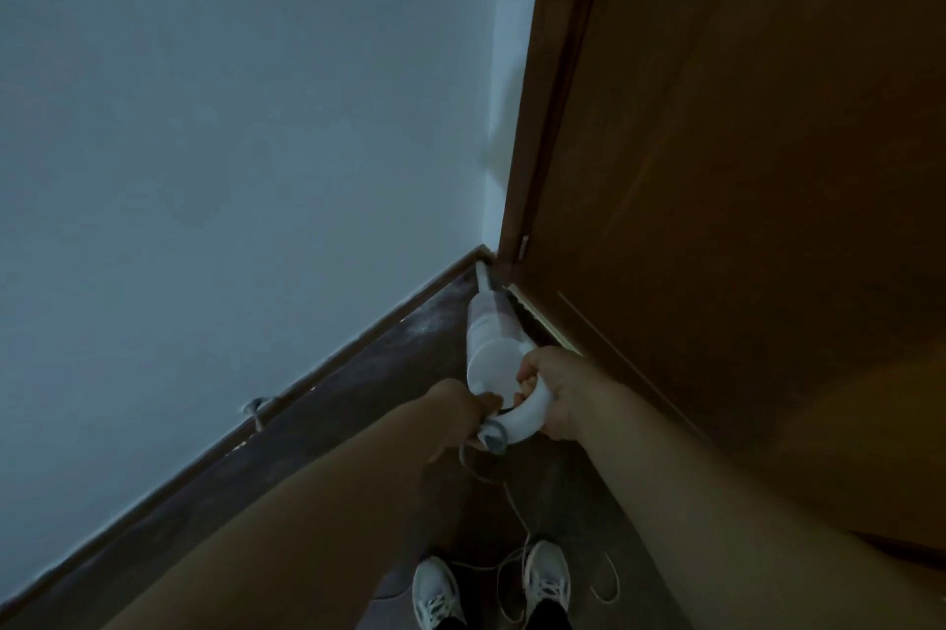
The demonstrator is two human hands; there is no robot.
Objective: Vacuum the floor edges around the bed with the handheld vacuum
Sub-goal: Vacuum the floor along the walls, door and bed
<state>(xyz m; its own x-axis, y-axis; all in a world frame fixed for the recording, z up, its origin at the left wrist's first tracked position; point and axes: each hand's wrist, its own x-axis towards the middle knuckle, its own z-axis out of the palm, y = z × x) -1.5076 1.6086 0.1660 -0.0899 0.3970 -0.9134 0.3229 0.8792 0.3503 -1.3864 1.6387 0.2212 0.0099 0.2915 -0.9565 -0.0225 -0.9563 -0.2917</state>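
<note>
The handheld vacuum [494, 340] nozzle tip is lost in shadow at the floor [358, 404] corner. The left hand [460, 412] hides fingers behind the handle. The shoes [437, 593] are cut off at the bottom edge.

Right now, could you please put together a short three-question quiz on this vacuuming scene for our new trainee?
1. True or false: the right hand grips the curved handle of the handheld vacuum.
2. Where does the vacuum's nozzle point?
A. at the shoes
B. into the corner where the baseboard meets the wooden panel
C. up the wall
3. Fill in: a thin white ___ trails from the vacuum's rear across the floor between the shoes.

Key: 1 true; 2 B, baseboard, wooden panel; 3 cord, near the left hand.
</note>
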